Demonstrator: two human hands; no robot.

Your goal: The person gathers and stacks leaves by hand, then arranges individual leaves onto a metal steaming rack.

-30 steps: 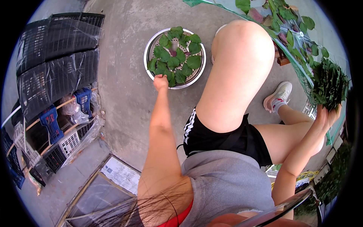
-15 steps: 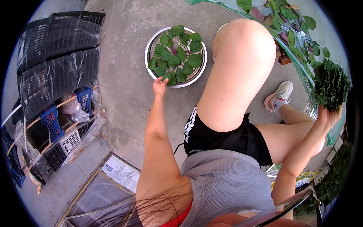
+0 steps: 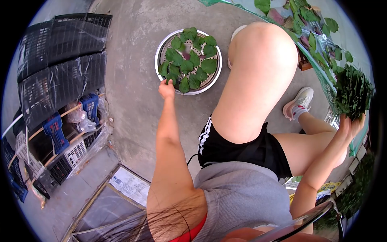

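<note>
Pinching a leaf (image 3: 171,76) at the tray's (image 3: 220,65) seven o'clock are the left fingers (image 3: 169,83), right fingers (image 3: 361,121) loosely clasping a leafy bunch (image 3: 352,92).

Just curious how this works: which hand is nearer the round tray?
Left. The left hand is right at the tray; the right hand is farther off, gripping a leafy bunch.

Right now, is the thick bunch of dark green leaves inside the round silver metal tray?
No, your right hand holds the bunch off to the side, apart from the tray on the grey concrete floor.
</note>
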